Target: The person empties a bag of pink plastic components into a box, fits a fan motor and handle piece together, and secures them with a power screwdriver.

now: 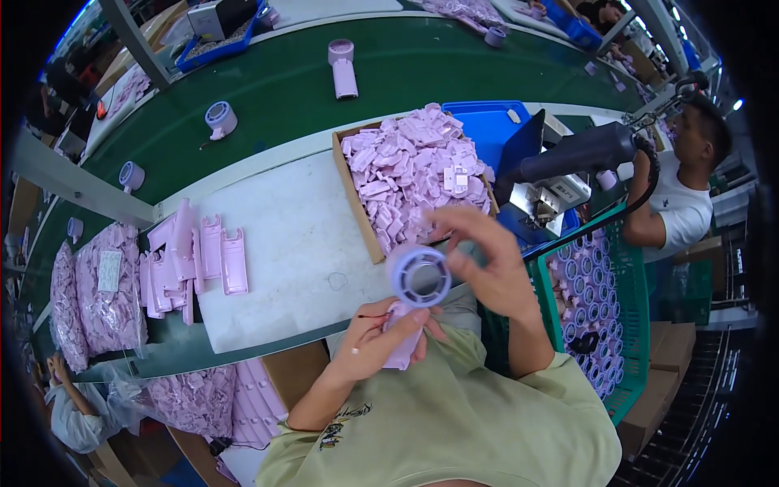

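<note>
In front of my chest, my left hand (pixel 375 345) is closed around the pink handle of a handheld fan housing (pixel 402 351). The round lilac head (pixel 422 276) of this housing points up, its ring facing me. Just right of the head is my right hand (pixel 487 264), with fingers bent and thumb apart; slightly blurred, it shows nothing between them. Beyond it stands a cardboard box (pixel 357 199) heaped with small pink plastic parts (pixel 410 162). Whether the right fingertips touch the ring cannot be told.
Pink handle shells (pixel 234 260) and bagged parts (pixel 109 284) lie left. A green conveyor (pixel 276 89) carries housings. On the right are a dark cylindrical tool (pixel 576 154) on a cable, a blue bin (pixel 487 114), a green crate (pixel 637 308) of lilac ring heads, and a co-worker (pixel 682 187).
</note>
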The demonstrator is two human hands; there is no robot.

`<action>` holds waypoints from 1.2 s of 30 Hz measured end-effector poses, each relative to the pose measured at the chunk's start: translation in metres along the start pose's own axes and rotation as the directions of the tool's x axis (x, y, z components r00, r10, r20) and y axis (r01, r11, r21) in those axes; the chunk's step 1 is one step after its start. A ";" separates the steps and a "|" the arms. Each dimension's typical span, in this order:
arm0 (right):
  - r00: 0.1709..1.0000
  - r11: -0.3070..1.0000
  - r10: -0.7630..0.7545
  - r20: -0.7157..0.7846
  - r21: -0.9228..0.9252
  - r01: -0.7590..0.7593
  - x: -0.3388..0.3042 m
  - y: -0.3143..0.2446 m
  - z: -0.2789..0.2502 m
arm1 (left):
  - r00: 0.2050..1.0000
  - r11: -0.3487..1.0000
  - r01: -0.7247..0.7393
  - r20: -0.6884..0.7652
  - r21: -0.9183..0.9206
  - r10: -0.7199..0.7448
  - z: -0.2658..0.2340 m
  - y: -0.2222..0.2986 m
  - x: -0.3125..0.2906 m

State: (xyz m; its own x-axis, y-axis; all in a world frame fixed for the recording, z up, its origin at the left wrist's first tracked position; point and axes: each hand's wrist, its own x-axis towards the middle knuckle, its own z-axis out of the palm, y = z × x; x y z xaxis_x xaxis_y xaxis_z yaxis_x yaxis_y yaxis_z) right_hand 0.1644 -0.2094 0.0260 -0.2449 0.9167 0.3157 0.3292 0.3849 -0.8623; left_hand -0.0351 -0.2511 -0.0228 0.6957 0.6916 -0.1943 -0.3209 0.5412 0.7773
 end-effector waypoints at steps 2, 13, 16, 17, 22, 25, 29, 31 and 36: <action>0.999 0.985 0.009 -0.047 -0.173 -0.017 0.011 0.006 0.001 | 0.989 0.989 -0.098 -0.121 -0.111 0.084 -0.003 0.003 -0.004; 0.977 0.767 -0.147 -0.158 -0.642 0.011 0.030 0.024 0.004 | 0.888 0.810 -0.450 -0.093 -0.375 0.450 -0.023 0.008 -0.010; 0.961 0.894 -0.060 -0.270 -0.442 -0.068 0.034 0.011 0.002 | 0.854 0.770 -0.492 -0.055 -0.406 0.517 -0.017 0.017 -0.009; 0.959 0.892 -0.065 -0.276 -0.447 -0.068 0.034 0.010 0.002 | 0.877 0.775 -0.466 -0.103 -0.426 0.470 -0.016 0.018 -0.008; 0.904 0.992 0.063 -0.423 -0.074 -0.103 0.016 0.001 0.003 | 0.894 0.881 -0.426 -0.248 -0.205 0.374 -0.019 0.008 0.006; 0.906 0.993 0.101 -0.412 -0.012 -0.116 0.001 -0.015 0.003 | 0.857 0.888 -0.458 -0.253 0.023 0.449 -0.015 0.005 0.012; 0.947 0.934 -0.063 -0.315 -0.352 -0.055 -0.013 -0.027 0.005 | 0.814 0.840 -0.518 -0.207 0.161 0.542 -0.011 -0.003 0.020; 0.947 0.919 -0.147 -0.284 -0.394 0.025 -0.013 -0.025 0.009 | 0.832 0.863 -0.494 -0.231 0.106 0.504 -0.015 -0.003 0.027; 0.930 0.952 -0.089 -0.357 -0.305 -0.026 -0.020 -0.029 0.012 | 0.843 0.824 -0.538 -0.124 -0.180 0.523 -0.023 -0.010 0.033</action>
State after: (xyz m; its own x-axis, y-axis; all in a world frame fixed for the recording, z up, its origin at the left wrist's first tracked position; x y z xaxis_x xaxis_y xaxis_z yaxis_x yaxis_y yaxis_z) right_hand 0.1490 -0.2407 0.0403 0.0686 0.8565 0.5116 0.5980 0.3751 -0.7083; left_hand -0.0235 -0.2226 -0.0502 0.3390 0.9255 0.1691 -0.7541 0.1598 0.6370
